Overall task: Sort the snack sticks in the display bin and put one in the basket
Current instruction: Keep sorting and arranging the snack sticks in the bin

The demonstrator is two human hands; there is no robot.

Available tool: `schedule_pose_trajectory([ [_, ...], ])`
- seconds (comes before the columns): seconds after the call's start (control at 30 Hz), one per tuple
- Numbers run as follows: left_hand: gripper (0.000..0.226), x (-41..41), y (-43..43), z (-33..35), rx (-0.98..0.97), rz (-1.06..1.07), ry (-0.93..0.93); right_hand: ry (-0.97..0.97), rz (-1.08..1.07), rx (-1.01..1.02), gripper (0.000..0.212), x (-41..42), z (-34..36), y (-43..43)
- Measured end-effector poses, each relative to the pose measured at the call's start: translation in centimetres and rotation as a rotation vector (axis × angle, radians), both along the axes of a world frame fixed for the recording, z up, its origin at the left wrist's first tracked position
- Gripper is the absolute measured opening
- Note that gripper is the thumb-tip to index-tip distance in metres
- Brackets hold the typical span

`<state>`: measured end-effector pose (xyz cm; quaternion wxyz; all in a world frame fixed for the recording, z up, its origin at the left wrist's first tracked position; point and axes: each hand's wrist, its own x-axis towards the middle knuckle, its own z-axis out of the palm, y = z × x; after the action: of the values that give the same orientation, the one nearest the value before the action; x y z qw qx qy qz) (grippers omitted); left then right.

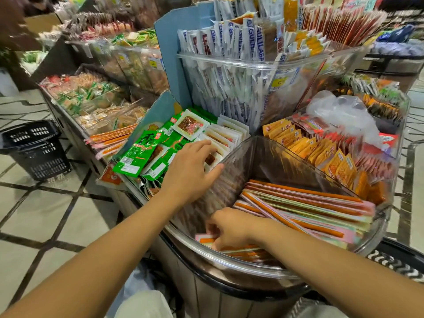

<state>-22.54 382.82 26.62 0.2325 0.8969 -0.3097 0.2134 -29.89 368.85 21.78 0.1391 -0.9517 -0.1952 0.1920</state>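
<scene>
The right hand (231, 226) reaches down into the clear display bin (252, 265), at its near left corner. Its fingers (214, 235) are curled downward onto the near ends of the snack sticks (305, 207); they are motion-blurred, so I cannot tell whether they grip a stick or only press on the pile. The sticks, orange in pink and pale green wrappers, lie flat in a stack that runs from under this hand toward the bin's far right side

The left hand (190, 171) lies in the neighbouring compartment on the left. Its fingers (202, 145) are stretched out and slightly spread, touching the row of white packets (227, 134), and the thumb rests against the top edge of the clear divider (241, 161) between the two compartments. It holds nothing. Green packets (137, 152) lie heaped just left of this hand

A black basket (34, 150) stands on the tiled floor (46, 214), well apart from the bin, on the left
</scene>
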Motion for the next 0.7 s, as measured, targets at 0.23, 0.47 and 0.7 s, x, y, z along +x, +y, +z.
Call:
schedule_pose_trajectory([
  [0.23, 0.045, -0.2, 0.0, 0.0, -0.013, 0.001, -0.009, 0.038, -0.056, 0.100, 0.023, -0.2, 1.0, -0.1],
  [0.47, 0.044, -0.2, 0.1, 0.1, -0.023, 0.002, -0.013, 0.019, -0.104, 0.249, 0.029, -0.6, 2.4, -0.1],
  [0.7, 0.044, 0.1, 0.1, 0.0, -0.024, -0.012, -0.009, -0.044, -0.204, 0.638, 0.028, -2.3, 5.9, -3.4],
])
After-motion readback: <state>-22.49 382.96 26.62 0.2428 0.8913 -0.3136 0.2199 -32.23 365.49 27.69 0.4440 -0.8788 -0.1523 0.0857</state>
